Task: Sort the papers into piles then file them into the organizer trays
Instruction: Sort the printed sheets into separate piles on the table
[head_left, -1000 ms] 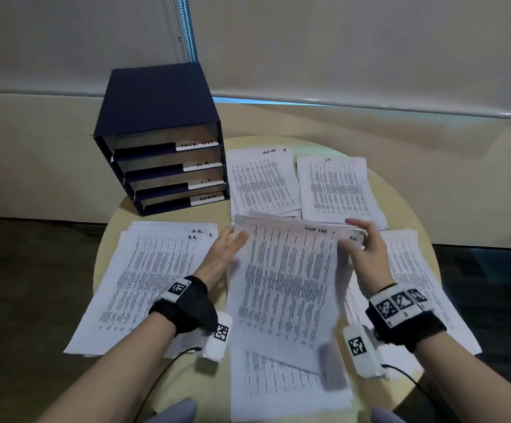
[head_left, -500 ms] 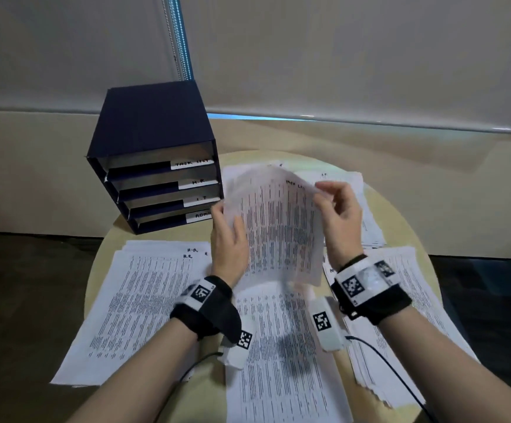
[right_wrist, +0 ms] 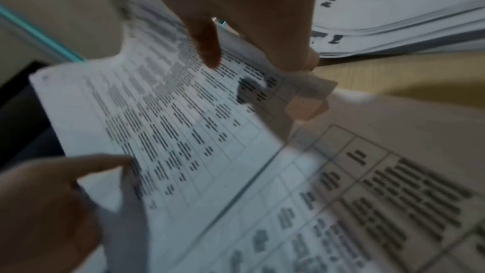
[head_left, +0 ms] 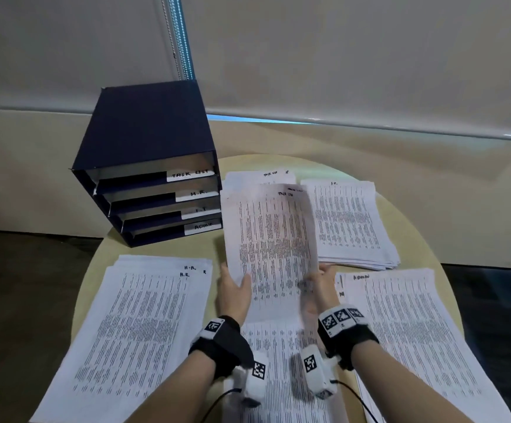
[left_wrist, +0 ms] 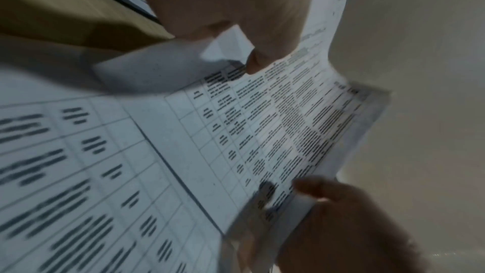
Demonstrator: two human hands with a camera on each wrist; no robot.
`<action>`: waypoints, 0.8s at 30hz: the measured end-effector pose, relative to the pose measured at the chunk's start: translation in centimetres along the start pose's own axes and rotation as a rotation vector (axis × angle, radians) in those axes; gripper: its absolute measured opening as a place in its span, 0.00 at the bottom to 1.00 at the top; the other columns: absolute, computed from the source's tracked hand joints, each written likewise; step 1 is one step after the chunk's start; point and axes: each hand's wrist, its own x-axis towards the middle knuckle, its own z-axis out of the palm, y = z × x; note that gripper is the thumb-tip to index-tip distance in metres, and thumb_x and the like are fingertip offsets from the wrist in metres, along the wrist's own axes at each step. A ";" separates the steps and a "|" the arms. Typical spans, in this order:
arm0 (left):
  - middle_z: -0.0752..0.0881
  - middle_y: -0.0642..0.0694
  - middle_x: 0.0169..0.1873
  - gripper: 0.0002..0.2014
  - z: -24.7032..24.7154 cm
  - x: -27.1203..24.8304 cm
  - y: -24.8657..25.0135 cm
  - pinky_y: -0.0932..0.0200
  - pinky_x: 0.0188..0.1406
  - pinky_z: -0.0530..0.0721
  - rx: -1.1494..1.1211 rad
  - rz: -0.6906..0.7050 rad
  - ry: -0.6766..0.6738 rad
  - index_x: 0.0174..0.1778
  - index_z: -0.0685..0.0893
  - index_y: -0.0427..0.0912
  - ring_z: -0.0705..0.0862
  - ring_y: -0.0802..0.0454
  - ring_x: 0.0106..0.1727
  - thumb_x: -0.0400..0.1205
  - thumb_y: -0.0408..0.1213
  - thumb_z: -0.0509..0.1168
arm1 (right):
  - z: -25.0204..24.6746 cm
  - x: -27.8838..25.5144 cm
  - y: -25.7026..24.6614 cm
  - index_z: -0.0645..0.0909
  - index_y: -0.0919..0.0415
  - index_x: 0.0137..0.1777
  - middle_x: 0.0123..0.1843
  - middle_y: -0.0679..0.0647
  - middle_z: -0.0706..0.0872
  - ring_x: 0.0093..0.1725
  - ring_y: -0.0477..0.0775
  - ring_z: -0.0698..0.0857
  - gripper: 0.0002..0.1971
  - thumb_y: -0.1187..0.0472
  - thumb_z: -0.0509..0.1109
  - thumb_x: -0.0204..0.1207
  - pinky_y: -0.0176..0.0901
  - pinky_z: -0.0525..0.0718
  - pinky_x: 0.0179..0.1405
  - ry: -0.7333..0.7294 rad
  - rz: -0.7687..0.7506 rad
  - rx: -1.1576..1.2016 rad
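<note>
Round table point(head_left: 425, 215), organizer point(head_left: 144, 178) only in head view; both hands' fingers point(left_wrist: 256, 62) pinching one sheet point(head_left: 272, 239).

The organizer point(head_left: 153, 184) carries handwritten tray labels, top to bottom: "TASK LIST", "H.R.", "I.T", "ADMIN". Just right of it, the held sheet point(head_left: 271, 239) is headed "TASK LIST"; further right, a pile point(head_left: 351, 221) reads "I.T."; the pile point(head_left: 144, 325) in front reads "H.R."

dim indoor light, thin cyan glow under the pale roller blind point(head_left: 370, 56), wrist views pretty blurry, soft shadows, wide-angle edge warping
</note>
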 end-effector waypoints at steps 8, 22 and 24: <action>0.77 0.47 0.71 0.26 -0.9 2.9 -0.7 0.42 0.72 0.75 0.003 -0.031 -0.120 0.79 0.62 0.45 0.77 0.47 0.70 0.85 0.43 0.60 | -2.1 1.5 0.1 0.73 0.63 0.59 0.38 0.52 0.78 0.31 0.46 0.77 0.09 0.69 0.58 0.81 0.27 0.74 0.19 0.030 -0.066 -0.500; 0.68 0.50 0.64 0.30 -4.1 0.5 -4.5 0.54 0.66 0.68 1.044 0.484 -0.455 0.73 0.68 0.53 0.67 0.51 0.66 0.75 0.52 0.68 | 1.7 7.1 -8.4 0.56 0.60 0.80 0.75 0.65 0.68 0.51 0.58 0.83 0.32 0.76 0.60 0.77 0.54 0.86 0.54 -0.046 0.000 -0.194; 0.70 0.51 0.60 0.25 -4.0 0.5 -4.0 0.55 0.62 0.69 1.055 0.499 -0.464 0.67 0.73 0.52 0.69 0.51 0.63 0.75 0.52 0.69 | 0.9 5.8 -7.2 0.58 0.62 0.80 0.76 0.61 0.68 0.61 0.61 0.81 0.30 0.73 0.61 0.79 0.52 0.83 0.59 -0.022 -0.054 -0.423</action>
